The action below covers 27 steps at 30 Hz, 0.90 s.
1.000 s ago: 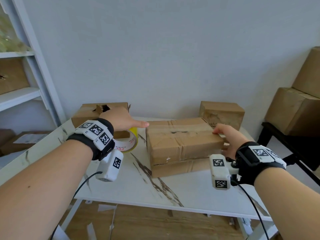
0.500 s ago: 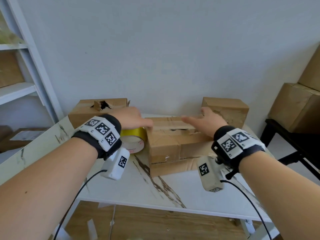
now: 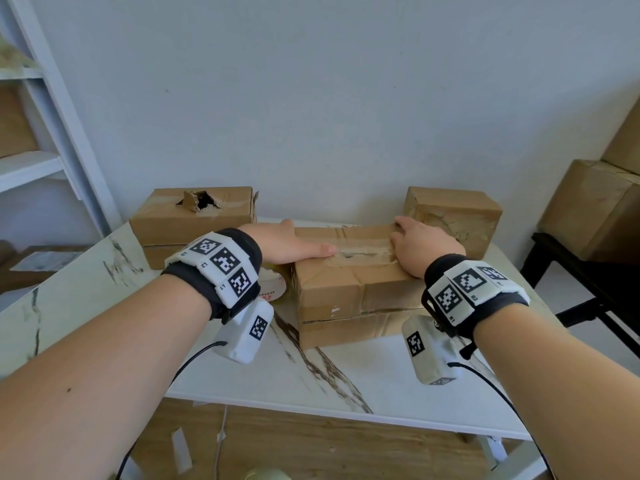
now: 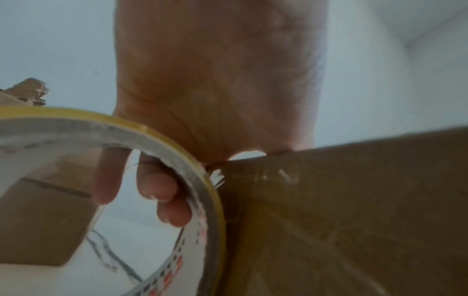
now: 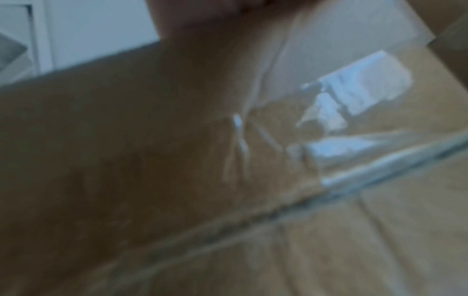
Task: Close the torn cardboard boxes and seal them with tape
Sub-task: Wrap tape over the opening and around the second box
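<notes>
Both hands now press on the middle box (image 3: 349, 268) on the worktop (image 3: 346, 372): right hand (image 3: 420, 245) has slid across flat, fingers relaxed; left hand (image 3: 287, 244) grips the tape roll (image 4: 197, 200), ready to seal.

A worn brown cardboard box (image 3: 349, 285) lies flat mid-surface, its top flaps down and creased, old clear tape glinting on its sides. Just left of it stands a yellow-edged tape roll (image 3: 273, 289) on its rim. Behind sit a box with a torn hole (image 3: 194, 216) on top and a scuffed box (image 3: 453, 220).
</notes>
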### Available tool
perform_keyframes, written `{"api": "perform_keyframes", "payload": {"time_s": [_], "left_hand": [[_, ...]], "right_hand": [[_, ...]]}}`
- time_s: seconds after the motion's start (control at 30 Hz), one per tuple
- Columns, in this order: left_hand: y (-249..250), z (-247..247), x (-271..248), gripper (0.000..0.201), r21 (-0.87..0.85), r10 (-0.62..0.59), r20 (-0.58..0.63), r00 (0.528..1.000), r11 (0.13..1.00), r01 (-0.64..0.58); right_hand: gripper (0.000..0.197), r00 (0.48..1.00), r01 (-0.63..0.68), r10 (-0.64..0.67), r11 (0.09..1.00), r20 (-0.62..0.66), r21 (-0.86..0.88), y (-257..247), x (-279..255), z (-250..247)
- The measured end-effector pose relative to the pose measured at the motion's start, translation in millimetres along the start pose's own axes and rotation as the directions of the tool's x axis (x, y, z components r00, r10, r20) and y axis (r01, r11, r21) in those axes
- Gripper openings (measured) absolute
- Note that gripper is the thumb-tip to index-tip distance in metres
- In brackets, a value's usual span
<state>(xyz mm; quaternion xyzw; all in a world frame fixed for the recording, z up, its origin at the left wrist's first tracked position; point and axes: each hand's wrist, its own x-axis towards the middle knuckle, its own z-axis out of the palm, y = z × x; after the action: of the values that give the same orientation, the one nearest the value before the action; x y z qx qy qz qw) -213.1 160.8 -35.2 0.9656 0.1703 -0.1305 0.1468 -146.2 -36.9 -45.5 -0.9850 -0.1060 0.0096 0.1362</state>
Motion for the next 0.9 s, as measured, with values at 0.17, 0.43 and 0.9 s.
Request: {"api": "perform_keyframes", "payload": {"time_s": [0.17, 0.43, 0.9], "left_hand": [[0.1, 1.3, 1.1, 0.103, -0.014, -0.023, -0.008, 1.000, 1.000, 0.023], [-1.7, 2.0, -2.1, 0.077, -0.013, 0.026, -0.046, 0.999, 1.000, -0.026], [0.4, 4.0, -3.8, 0.088, -0.011, 0.013, -0.045, 0.999, 1.000, -0.014]], "right_hand": [[0.107, 0.995, -0.039, 0.048, 0.994, 0.084, -0.102, -5.6, -5.7, 2.6], [0.067, 0.979, 0.101, -0.098, 0.995, 0.177, -0.006, 4.5, 1.4, -8.9], [0.106, 0.993, -0.118, 0.118, 0.993, -0.006, -0.011, -29.2, 2.1, 6.0]]}}
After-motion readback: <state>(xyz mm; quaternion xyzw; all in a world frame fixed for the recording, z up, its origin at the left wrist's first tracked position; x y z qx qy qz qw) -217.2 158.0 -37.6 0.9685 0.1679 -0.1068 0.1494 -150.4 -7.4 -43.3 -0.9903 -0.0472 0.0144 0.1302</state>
